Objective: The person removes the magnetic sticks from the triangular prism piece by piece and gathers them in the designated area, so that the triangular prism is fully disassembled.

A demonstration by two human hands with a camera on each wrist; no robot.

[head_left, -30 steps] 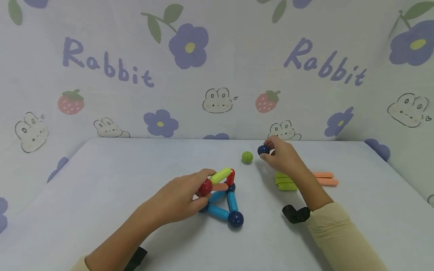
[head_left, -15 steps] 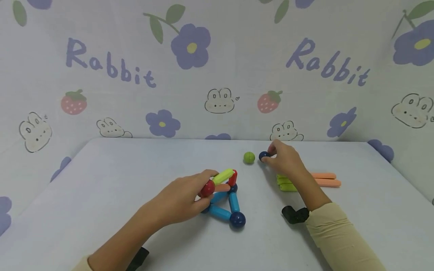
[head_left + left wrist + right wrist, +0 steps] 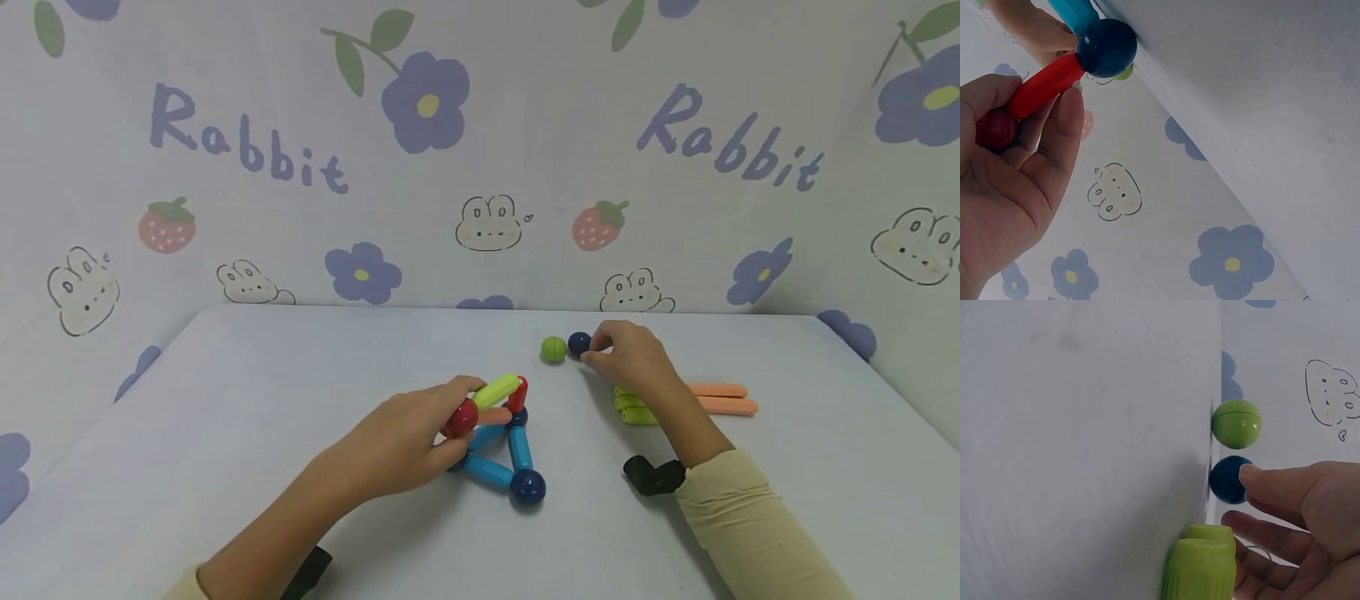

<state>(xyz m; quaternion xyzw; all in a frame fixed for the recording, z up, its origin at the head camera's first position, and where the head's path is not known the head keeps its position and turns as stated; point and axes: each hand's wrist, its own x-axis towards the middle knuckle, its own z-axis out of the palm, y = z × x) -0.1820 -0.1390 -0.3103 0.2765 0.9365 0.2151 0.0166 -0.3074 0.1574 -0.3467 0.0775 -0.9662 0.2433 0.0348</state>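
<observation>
The left hand [image 3: 408,437] curls its fingers round the dark red plastic ball [image 3: 460,418] at the upper corner of a small frame of magnetic rods and balls, which stands on the pale blue-white tabletop [image 3: 225,417] near its middle. A lime-green rod [image 3: 497,390] and a short red rod [image 3: 517,393] rise from that frame, light blue rods [image 3: 517,447] form its base, and a navy ball [image 3: 528,487] sits at its 5 o'clock corner. At about 1 o'clock from the frame, the right hand [image 3: 630,358] pinches a small navy blue ball [image 3: 578,343] lightly between thumb and fingertip; the ball seems to rest on the table, just beside a green plastic ball [image 3: 553,348] at its 9 o'clock. To handle this well, the pinch should probably stay narrow and come straight up, so the green ball is not knocked, while the left hand holds the frame steady. Lime-green rods [image 3: 633,404] and peach-orange rods [image 3: 723,398] lie partly hidden behind the right wrist, so their count is unclear. Whether the two loose balls touch is hard to tell, and the frame's near-left corner is covered by the left hand.
</observation>
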